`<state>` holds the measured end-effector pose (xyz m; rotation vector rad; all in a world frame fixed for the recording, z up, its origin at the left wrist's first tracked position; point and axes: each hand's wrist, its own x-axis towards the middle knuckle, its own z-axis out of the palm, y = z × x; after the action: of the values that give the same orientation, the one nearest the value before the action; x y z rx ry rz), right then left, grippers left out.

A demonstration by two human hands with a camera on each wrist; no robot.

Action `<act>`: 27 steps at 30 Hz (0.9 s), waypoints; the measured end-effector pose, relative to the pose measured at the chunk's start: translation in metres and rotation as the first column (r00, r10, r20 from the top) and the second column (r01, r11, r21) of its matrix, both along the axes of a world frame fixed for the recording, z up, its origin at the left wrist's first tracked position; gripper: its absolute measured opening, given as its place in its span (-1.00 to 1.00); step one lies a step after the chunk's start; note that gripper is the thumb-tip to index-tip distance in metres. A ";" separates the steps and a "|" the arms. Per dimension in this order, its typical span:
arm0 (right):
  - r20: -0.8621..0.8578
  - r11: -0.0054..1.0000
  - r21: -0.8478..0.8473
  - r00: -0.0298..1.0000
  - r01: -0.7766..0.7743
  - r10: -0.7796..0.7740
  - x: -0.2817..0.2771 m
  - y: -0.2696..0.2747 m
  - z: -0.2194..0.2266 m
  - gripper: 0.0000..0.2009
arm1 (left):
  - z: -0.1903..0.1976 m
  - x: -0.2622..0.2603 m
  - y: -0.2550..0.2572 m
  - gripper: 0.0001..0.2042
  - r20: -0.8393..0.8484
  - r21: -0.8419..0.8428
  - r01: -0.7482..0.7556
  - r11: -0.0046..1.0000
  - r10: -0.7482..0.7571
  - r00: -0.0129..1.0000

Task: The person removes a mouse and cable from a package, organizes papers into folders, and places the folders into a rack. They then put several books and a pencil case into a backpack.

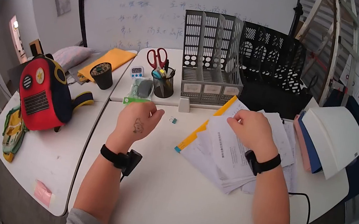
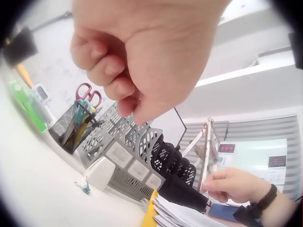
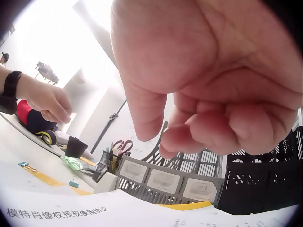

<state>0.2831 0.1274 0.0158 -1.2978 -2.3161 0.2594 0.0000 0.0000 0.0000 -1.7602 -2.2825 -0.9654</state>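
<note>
Above the white table, my left hand (image 1: 137,121) hovers with its fingers loosely curled and nothing in them. Loose curled fingers (image 2: 111,71) show close up in the left wrist view. My right hand (image 1: 254,131) hangs over a spread of printed papers (image 1: 225,153), fingers bent and holding nothing. Beneath these sheets lies a yellow folder (image 1: 197,135), with a teal clip (image 1: 177,149) on its near corner. A small teal binder clip (image 1: 173,120) rests on the table between the hands. Behind my left hand is a clear packet with a green edge (image 1: 136,101).
A grey file organizer (image 1: 207,88) and a black one (image 1: 272,56) stand at the back, beside a mesh pen cup (image 1: 163,89) with scissors (image 1: 156,58). A red backpack (image 1: 36,114) and potted plant (image 1: 104,81) are left. Folders (image 1: 337,133) stand right; a cable (image 1: 308,209) hangs nearby.
</note>
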 end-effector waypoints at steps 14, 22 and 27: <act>0.040 0.999 0.010 0.999 -0.036 0.035 -0.003 -0.005 -0.003 -0.70 | -0.002 0.011 0.000 -0.72 0.020 -0.047 0.045 0.998 -0.044 0.999; 0.045 0.999 -0.018 0.998 -0.034 0.035 -0.002 -0.005 -0.001 -0.70 | -0.005 0.015 0.002 -0.70 0.011 -0.079 0.071 0.994 -0.070 0.997; 0.038 0.999 -0.028 0.999 -0.026 0.027 -0.003 -0.007 0.002 -0.70 | -0.009 0.012 0.004 -0.72 -0.004 -0.109 0.075 0.991 -0.076 0.997</act>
<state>0.2797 0.1199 0.0174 -1.2964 -2.3715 0.2779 0.0124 0.0035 -0.0092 -1.9017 -2.3209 -0.8593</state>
